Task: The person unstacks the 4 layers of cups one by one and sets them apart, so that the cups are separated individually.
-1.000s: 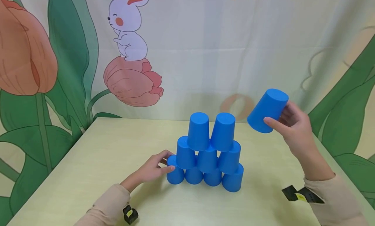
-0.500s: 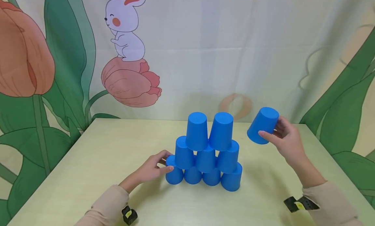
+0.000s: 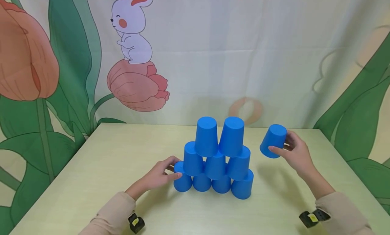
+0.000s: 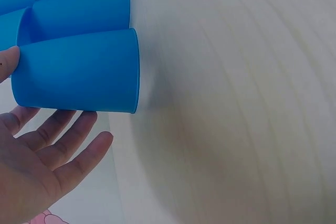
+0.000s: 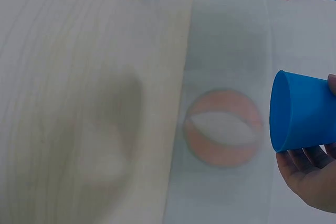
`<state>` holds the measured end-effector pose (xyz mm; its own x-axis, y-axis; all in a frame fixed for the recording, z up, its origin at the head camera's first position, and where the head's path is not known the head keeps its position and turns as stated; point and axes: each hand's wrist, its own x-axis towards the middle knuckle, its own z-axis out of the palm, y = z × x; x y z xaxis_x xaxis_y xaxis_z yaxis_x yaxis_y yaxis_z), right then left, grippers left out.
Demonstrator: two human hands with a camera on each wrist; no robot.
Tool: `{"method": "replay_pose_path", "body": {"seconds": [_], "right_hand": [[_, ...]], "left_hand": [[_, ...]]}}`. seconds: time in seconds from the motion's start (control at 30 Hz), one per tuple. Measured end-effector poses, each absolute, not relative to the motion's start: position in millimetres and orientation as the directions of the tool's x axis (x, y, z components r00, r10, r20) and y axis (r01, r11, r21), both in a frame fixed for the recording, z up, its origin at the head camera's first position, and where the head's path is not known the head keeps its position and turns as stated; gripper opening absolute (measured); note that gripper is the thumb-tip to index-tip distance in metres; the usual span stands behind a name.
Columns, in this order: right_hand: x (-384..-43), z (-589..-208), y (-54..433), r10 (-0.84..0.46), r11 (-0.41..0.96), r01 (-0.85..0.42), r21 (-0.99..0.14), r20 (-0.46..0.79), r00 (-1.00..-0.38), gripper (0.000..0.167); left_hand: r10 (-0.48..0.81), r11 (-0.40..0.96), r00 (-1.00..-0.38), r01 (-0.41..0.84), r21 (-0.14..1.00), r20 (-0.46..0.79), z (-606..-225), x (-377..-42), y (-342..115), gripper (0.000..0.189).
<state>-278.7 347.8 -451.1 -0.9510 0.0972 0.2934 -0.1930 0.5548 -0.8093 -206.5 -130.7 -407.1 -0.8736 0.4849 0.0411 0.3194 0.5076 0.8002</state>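
Note:
Upside-down blue cups [image 3: 215, 167] stand stacked in a pyramid on the table, with a row of several at the bottom, three above and two on top. My left hand [image 3: 159, 174] holds the bottom-left cup [image 3: 182, 183] lightly, thumb on one side and fingertips on the other; the left wrist view shows this cup [image 4: 79, 72] between them. Right of the stack, above the table, my right hand [image 3: 297, 155] grips another blue cup [image 3: 274, 140], mouth down and tilted. In the right wrist view, the fingers [image 5: 299, 174] wrap this cup [image 5: 302, 111].
The pale wooden table [image 3: 122, 147] ends at a hanging cloth [image 3: 189, 69] printed with a rabbit and flowers. Table surface shows on both sides of the pyramid. Black wrist cameras [image 3: 136, 223] sit near the sleeves.
My right hand has lowered its cup toward the table, right of the pyramid, and the cup tilts less. My left hand stays at the bottom-left cup. The stack stands unchanged.

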Motion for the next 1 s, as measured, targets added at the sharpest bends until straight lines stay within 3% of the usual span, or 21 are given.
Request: {"method": "replay_pose_path", "body": {"seconds": [0.2, 0.33, 0.6, 0.87, 1.0], "right_hand": [[-296.1, -482.9, 362.7, 0.117, 0.594, -0.148, -0.791, 0.266, -0.957, 0.083], [-281.0, -465.6, 348.0, 0.1, 0.574, -0.102, -0.813, 0.193, -0.976, 0.087], [-228.9, -396.6, 300.7, 0.085, 0.567, 0.017, -0.823, 0.038, -0.996, 0.089], [-238.7, -419.4, 313.4, 0.092, 0.611, 0.076, -0.788, -0.025, -0.995, 0.103], [-238.0, -421.6, 311.6, 0.078, 0.635, 0.102, -0.766, -0.068, -0.995, 0.1]], "left_hand": [[0.482, 0.51, -0.875, 0.318, 0.8, 0.041, -407.0, -206.6, -129.7, 0.035], [0.476, 0.511, -0.879, 0.313, 0.8, 0.04, -406.5, -206.8, -129.6, 0.034], [0.468, 0.523, -0.883, 0.305, 0.796, 0.031, -406.0, -206.2, -129.6, 0.034], [0.469, 0.519, -0.883, 0.301, 0.8, 0.027, -405.0, -205.8, -129.7, 0.034], [0.462, 0.526, -0.887, 0.292, 0.799, 0.02, -404.9, -205.7, -129.8, 0.035]]}}
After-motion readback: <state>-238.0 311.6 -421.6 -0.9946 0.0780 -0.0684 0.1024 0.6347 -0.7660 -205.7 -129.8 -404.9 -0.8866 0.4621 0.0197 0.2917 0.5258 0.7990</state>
